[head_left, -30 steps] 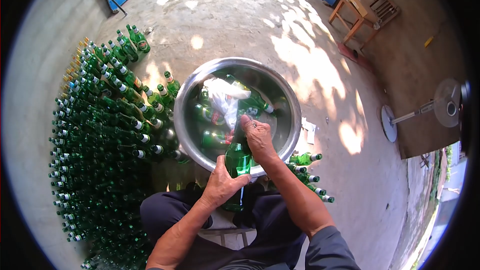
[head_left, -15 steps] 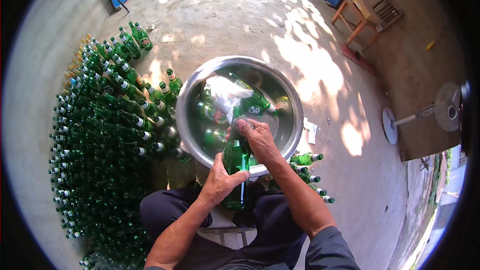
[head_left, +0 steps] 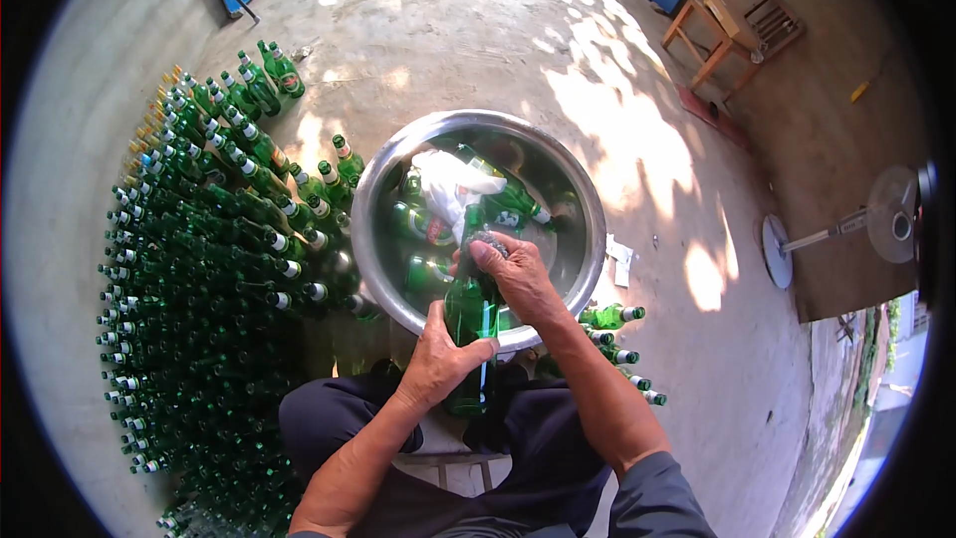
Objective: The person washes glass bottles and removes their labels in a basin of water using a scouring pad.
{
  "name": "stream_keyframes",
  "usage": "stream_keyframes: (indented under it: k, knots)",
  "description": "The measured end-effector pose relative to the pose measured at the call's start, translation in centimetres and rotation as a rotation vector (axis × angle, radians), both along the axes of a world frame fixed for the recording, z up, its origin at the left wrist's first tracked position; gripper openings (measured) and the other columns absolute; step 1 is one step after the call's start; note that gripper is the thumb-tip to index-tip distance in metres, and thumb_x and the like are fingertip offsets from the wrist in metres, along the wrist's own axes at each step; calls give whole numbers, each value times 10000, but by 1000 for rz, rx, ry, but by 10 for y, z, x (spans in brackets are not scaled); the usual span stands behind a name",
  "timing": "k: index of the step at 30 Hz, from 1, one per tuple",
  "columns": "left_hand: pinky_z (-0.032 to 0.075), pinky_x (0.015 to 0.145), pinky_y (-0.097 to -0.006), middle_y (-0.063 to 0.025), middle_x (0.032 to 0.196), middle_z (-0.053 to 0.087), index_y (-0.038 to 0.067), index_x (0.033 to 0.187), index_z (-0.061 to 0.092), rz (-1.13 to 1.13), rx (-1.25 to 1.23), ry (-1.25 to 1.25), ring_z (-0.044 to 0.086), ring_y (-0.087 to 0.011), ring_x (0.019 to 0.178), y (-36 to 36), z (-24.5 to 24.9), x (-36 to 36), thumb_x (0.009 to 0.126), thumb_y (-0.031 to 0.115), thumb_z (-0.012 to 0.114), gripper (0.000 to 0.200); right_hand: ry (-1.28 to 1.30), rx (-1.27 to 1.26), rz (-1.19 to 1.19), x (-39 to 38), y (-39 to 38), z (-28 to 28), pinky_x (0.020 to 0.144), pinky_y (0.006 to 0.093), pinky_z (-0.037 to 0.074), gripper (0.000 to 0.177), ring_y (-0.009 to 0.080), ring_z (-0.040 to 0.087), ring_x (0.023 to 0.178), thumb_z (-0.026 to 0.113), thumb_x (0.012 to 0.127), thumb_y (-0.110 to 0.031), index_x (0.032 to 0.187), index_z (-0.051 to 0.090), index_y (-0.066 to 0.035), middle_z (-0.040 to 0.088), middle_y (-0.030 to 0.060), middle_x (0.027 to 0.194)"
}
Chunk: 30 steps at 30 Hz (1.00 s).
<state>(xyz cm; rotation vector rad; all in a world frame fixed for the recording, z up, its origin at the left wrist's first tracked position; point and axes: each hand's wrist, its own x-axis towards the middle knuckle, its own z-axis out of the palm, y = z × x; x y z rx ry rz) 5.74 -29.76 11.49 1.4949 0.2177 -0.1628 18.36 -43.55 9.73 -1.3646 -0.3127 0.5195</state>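
A green glass bottle (head_left: 470, 314) is held at a slant over the basin's near rim, its neck pointing away from me. My left hand (head_left: 438, 361) is wrapped around the lower body of the bottle. My right hand (head_left: 516, 272) closes round its neck and shoulder, pressing a grey, wiry scouring pad (head_left: 488, 241) against the glass. Beneath is a round metal basin (head_left: 366, 194) of cloudy water. Several green bottles (head_left: 513, 201) lie in it, with a white cloth or bag (head_left: 450, 184) bunched over them.
A dense crowd of upright green bottles (head_left: 199, 279) covers the floor on the left. Several more bottles (head_left: 619, 356) lie beside the basin at right. Farther right are a standing fan (head_left: 779, 249) and a wooden chair (head_left: 722, 35). White paper scraps (head_left: 618, 261) lie near the basin.
My right hand and the scouring pad have shifted very slightly at the bottle's neck. My left hand and the bottle's body stay practically in place.
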Motion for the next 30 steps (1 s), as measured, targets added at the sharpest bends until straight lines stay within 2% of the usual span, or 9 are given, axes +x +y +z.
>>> stream_keyframes:
  k: [2, 6, 8, 13, 17, 19, 23, 25, 30]
  knots:
    - [490, 976, -347, -113, 1141, 621, -35, 1297, 477, -4, 54, 19, 604, -184, 1062, -2, -9, -3, 794, 220, 812, 656, 68, -60, -70, -1, 1, -6, 742, 314, 589, 477, 171, 705, 856, 662, 1002, -414, 1139, 692, 41, 738, 110, 934]
    - [532, 910, -334, -133, 1107, 637, -28, 1294, 489, -44, -381, 77, 640, -176, 1007, 0, -4, 1, 792, 244, 799, 649, 104, -58, -207, 1, 1, -13, 712, 265, 540, 418, 106, 656, 800, 633, 1041, -353, 1170, 707, 37, 736, 74, 955]
    - [563, 864, -339, -149, 1087, 649, -30, 1293, 494, -70, -482, 91, 669, -182, 959, 4, -1, 1, 792, 260, 789, 649, 196, 62, -211, 1, -2, -4, 758, 351, 618, 474, 201, 724, 860, 656, 1007, -397, 1149, 682, 54, 743, 133, 950]
    - [609, 701, -350, -147, 975, 679, -29, 1287, 497, -150, -766, 164, 719, -237, 757, 11, 3, 1, 788, 295, 776, 657, 252, 174, 26, 1, -12, 20, 809, 362, 620, 457, 209, 728, 871, 662, 1009, -360, 1201, 654, 54, 741, 136, 1005]
    - [604, 734, -348, -142, 1007, 671, -31, 1304, 493, -96, -584, 136, 712, -218, 800, 5, -6, 2, 790, 297, 770, 669, 102, 74, 52, 1, -5, 13, 817, 342, 608, 436, 187, 720, 858, 666, 1011, -354, 1180, 664, 48, 743, 129, 990]
    - [553, 863, -321, -98, 1030, 639, -17, 1288, 497, 4, -190, -17, 659, -172, 906, -2, -16, -2, 807, 290, 778, 636, 128, 28, 1, 0, -3, 12, 797, 331, 606, 438, 183, 717, 836, 658, 1015, -368, 1146, 678, 50, 744, 130, 960]
    - [536, 892, -318, -90, 1032, 635, -14, 1295, 496, -8, -322, 51, 645, -160, 921, -5, -12, -1, 802, 288, 778, 643, 154, -102, -177, 1, 0, -2, 732, 332, 606, 480, 202, 723, 778, 637, 1019, -420, 1037, 709, 54, 740, 136, 868]
    - [599, 750, -343, -126, 1011, 660, -38, 1305, 485, -111, -508, 91, 701, -200, 826, -1, -8, 3, 790, 294, 755, 669, 186, -66, -230, 1, 0, -8, 722, 345, 610, 496, 216, 727, 764, 627, 1022, -430, 1025, 710, 59, 738, 141, 856]
    - [608, 685, -345, -129, 926, 672, -35, 1288, 491, -159, -637, 146, 708, -218, 739, 4, 2, 2, 789, 300, 755, 656, 269, 56, -205, 2, -7, 3, 725, 385, 619, 505, 250, 741, 808, 628, 1017, -438, 1032, 704, 62, 738, 145, 871]
